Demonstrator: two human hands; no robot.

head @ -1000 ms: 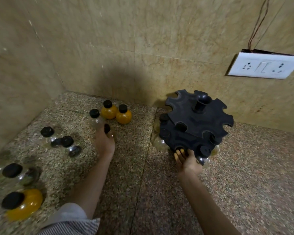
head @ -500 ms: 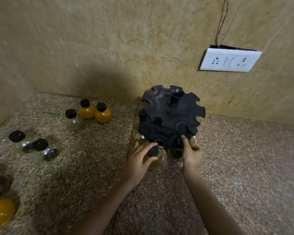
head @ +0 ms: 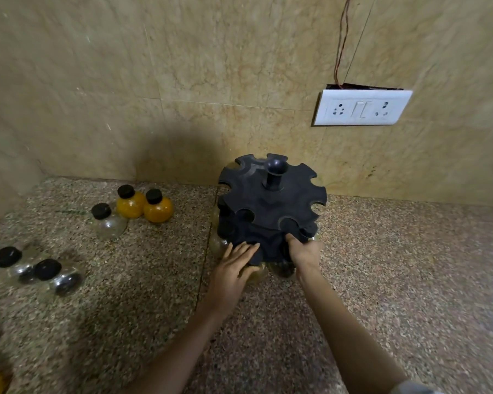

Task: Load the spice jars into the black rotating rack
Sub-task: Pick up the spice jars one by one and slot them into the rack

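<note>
Pressing a jar (head: 256, 275) into the lower tier, the left hand (head: 234, 270) is laid with fingers spread over it; the right hand (head: 303, 251) is pinched on the black rotating rack (head: 271, 206), which stands on the speckled desk (head: 396, 265) near the tiled wall (head: 182, 81). Uneven force may rotate the rack and unseat the jar. Loose jars (head: 143, 203) remain at left.

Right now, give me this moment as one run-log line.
left hand: pressing jar into rack lower tier | right hand: gripping rack edge | loose jars on counter: yes, left side
</note>
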